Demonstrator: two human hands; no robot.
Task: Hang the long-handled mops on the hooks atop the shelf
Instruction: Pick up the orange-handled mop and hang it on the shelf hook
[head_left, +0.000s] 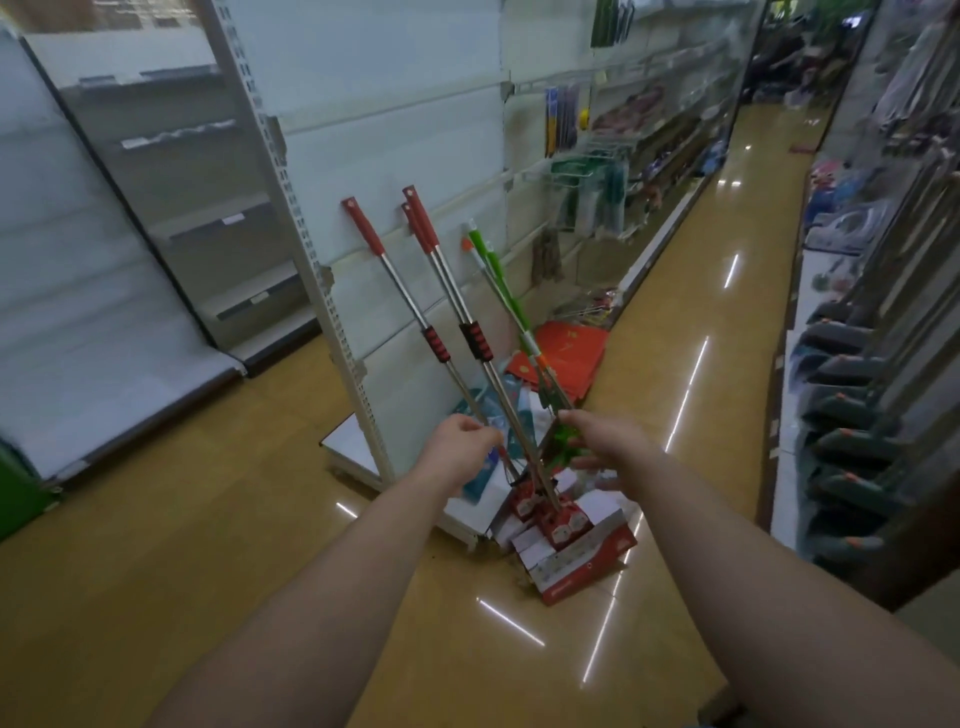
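Three red-handled mops with steel poles lean against the white end panel of a shelf, their packaged heads on the floor. A green-handled mop leans just right of them. My left hand is closed around the lower pole of the leftmost red mop. My right hand curls round the green mop's lower part, with green plastic showing between thumb and fingers. The top of the shelf is out of view.
Red and white boxes and red packets lie on the floor at the shelf's base. Wire hooks with hanging goods line the shelf further along. The tan aisle floor runs ahead, with stocked racks on the right.
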